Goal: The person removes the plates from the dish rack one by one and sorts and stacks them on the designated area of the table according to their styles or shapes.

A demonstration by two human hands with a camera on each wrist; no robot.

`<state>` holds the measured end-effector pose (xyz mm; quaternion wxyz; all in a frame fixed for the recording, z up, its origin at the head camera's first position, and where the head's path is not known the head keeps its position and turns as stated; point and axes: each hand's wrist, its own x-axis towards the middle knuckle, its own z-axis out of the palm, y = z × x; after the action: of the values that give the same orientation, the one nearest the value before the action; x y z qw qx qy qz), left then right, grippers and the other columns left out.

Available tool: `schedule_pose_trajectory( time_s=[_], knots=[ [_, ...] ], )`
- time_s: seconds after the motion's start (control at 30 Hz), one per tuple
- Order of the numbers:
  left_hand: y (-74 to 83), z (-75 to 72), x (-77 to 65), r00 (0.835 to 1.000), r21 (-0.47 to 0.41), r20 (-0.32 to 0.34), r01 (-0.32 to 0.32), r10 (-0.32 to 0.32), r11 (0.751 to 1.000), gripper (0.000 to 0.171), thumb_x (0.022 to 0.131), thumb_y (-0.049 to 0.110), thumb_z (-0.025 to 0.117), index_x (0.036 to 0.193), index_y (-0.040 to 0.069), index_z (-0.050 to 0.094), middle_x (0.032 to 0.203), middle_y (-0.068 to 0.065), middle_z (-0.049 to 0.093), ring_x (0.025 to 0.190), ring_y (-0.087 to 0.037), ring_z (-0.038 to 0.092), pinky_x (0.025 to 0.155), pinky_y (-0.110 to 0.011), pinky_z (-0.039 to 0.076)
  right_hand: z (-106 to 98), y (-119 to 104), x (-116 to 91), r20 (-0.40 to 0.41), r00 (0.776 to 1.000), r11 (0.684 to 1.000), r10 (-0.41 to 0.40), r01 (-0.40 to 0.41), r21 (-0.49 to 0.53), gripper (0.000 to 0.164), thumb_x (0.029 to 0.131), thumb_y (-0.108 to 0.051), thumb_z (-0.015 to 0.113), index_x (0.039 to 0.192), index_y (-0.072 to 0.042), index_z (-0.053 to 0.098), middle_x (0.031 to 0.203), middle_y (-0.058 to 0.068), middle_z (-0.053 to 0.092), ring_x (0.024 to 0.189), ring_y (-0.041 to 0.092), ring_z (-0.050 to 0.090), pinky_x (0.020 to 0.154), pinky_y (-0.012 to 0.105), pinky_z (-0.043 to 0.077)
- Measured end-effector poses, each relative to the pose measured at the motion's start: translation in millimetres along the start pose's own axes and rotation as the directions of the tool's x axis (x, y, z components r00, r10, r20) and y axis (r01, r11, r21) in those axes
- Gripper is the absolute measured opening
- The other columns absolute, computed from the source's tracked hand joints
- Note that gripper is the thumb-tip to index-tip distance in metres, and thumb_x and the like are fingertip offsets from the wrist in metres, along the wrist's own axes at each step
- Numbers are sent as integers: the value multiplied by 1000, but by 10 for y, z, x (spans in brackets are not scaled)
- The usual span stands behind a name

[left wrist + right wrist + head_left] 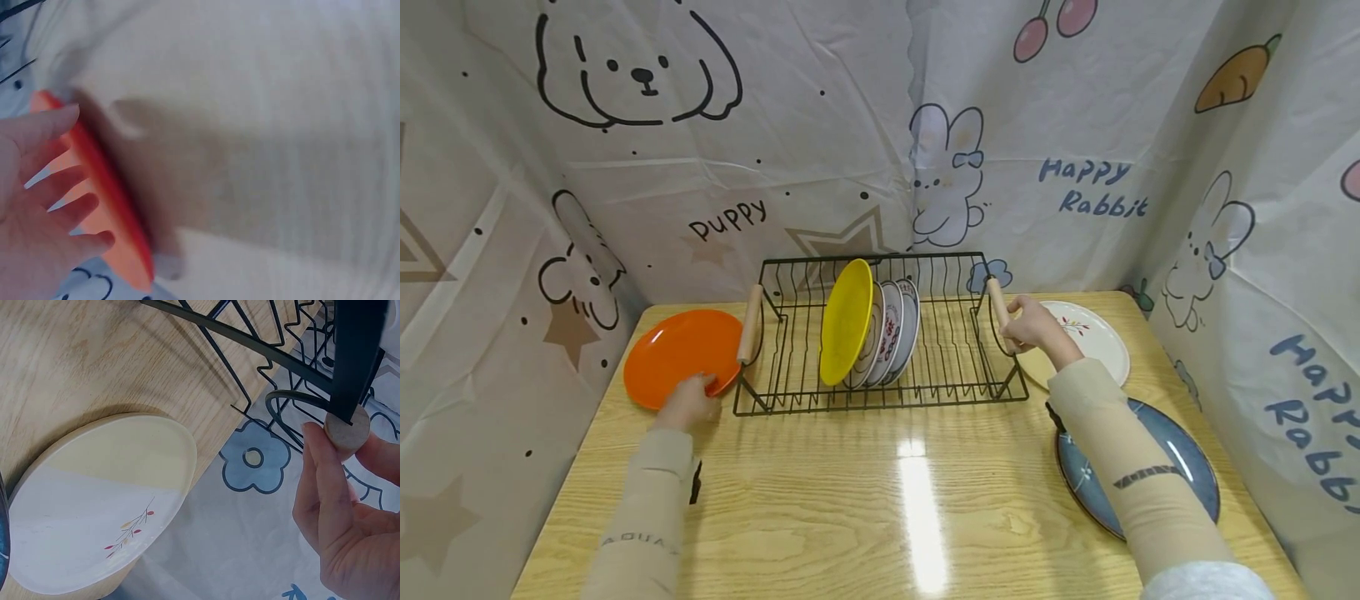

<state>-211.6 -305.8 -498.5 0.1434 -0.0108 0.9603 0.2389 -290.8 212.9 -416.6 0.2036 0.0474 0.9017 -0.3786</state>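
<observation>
My left hand is at the near rim of a round orange plate, left of the dish rack. In the left wrist view its spread fingers overlap the orange plate, thumb over the rim. My right hand holds the right wooden handle of the black wire dish rack, thumb on one side and fingers on the other. A yellow plate stands on edge in the rack, with several white patterned plates behind it.
A cream-and-white plate with a sprig pattern lies right of the rack. Nearer, a blue plate is partly covered by the right forearm. Printed cloth walls the table's back and sides.
</observation>
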Motion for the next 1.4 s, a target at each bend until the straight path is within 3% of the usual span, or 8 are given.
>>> schedule_pose_trajectory(
  time_s=[0.1, 0.27, 0.4, 0.53, 0.7, 0.97, 1.4],
  knots=[
    [46, -153, -8, 999, -91, 41, 5, -1, 996, 61, 88, 11, 52, 136, -14, 24, 135, -37, 27, 122, -51, 27, 97, -58, 29, 5, -3, 6, -3, 1000, 1000, 2, -2, -3, 49, 85, -4, 53, 127, 7, 32, 105, 27, 45, 72, 24, 55, 62, 34, 53],
    [162, -400, -1, 999, -161, 51, 11, -2, 987, 67, 92, 19, 49, 141, -9, 13, 141, -35, 18, 125, -51, 22, 98, -59, 26, 13, 1, 16, -2, 1000, 1000, 2, -2, -1, 49, 84, -4, 54, 126, 7, 32, 106, 28, 45, 74, 26, 57, 60, 32, 53],
    [269, -557, -4, 999, -203, -23, -28, 24, 979, 69, 93, 30, 48, 143, -4, 13, 144, -31, 15, 127, -50, 19, 99, -60, 23, 12, 9, 17, -2, 1000, 1000, 0, 0, -5, 49, 84, -4, 53, 127, 7, 32, 104, 28, 46, 73, 25, 56, 59, 31, 53],
    [413, -665, -10, 990, -256, -128, -97, 66, 962, 76, 91, 45, 46, 144, 0, 16, 146, -25, 17, 129, -46, 19, 100, -59, 21, 4, 13, 19, -8, 1000, 1000, 1, -1, -17, 49, 85, -4, 53, 127, 7, 32, 100, 25, 47, 69, 22, 55, 58, 31, 53],
    [668, -741, -3, 982, -323, -170, -137, 85, 937, 82, 87, 53, 49, 146, 6, 16, 147, -22, 19, 131, -42, 20, 101, -58, 22, -2, 18, 27, -2, 1000, 1000, -1, 1, -17, 50, 85, -4, 53, 128, 7, 31, 97, 24, 48, 66, 21, 54, 60, 33, 53],
    [1091, -709, 19, 973, -373, -168, -213, 160, 903, 75, 88, 45, 53, 145, 8, 21, 148, -17, 21, 132, -37, 22, 102, -54, 25, -6, 7, 15, 0, 1000, 1000, 0, 0, -22, 49, 85, -4, 53, 128, 7, 31, 99, 25, 47, 68, 22, 55, 62, 34, 53],
    [1615, -360, 57, 941, -309, -157, -335, 300, 890, 67, 88, 39, 56, 142, 9, 30, 144, -15, 31, 129, -34, 31, 97, -50, 35, -4, 34, 23, -3, 1000, 1000, -23, 23, -7, 48, 85, -4, 53, 127, 8, 32, 103, 28, 47, 71, 24, 56, 65, 37, 53]
  ],
)
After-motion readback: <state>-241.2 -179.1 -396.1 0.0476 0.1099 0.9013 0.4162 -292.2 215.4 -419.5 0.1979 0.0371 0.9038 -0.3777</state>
